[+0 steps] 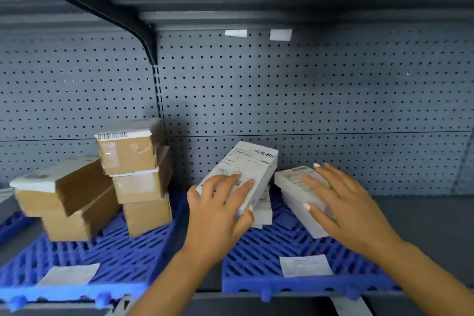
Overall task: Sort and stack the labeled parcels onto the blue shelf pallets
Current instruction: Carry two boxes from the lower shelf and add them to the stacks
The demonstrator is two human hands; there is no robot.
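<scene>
My left hand grips a white labeled parcel, tilted up over the back of the right blue pallet. Another white parcel lies partly hidden under it. My right hand rests flat, fingers spread, on a stack of white labeled parcels at the pallet's back right. On the left blue pallet stand a column of three brown labeled boxes and a leaning pile of brown boxes.
A grey pegboard backs the shelf, with an upper shelf and black bracket overhead. White paper labels lie at the front of each pallet. Grey shelf surface extends right of the right pallet.
</scene>
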